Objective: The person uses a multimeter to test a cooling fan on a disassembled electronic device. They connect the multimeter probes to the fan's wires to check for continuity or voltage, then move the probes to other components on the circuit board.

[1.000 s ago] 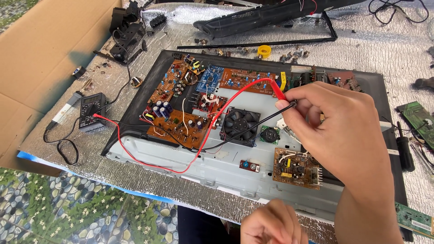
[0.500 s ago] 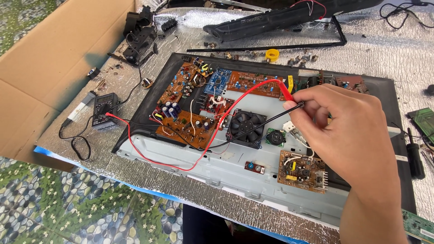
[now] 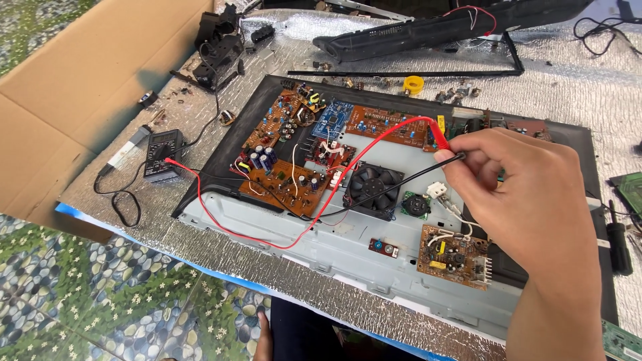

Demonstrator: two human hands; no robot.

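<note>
My right hand [image 3: 528, 200] is shut on two meter probes, a red probe [image 3: 438, 134] and a black probe [image 3: 458, 158], pinched together at the fingertips. It hovers over the right part of an opened flat chassis [image 3: 348, 257] that carries several circuit boards. The red lead [image 3: 267, 244] and the black lead [image 3: 394, 188] run left across the chassis to a black multimeter [image 3: 162, 155] on the foil mat. A black fan [image 3: 374, 187] and a small brown board [image 3: 455, 254] lie just left of and below the hand. My left hand is out of view.
A cardboard sheet [image 3: 67, 100] stands at the left. A long black plastic housing [image 3: 435, 30] lies at the back, with a yellow roll [image 3: 414, 84] and loose screws nearby. A black screwdriver [image 3: 618, 234] rests at the right edge. Patterned floor tiles [image 3: 100, 301] show below the mat.
My left hand, at the bottom edge a second ago, has left the view. My right hand stays over the chassis with both probes; the view has shifted slightly.
</note>
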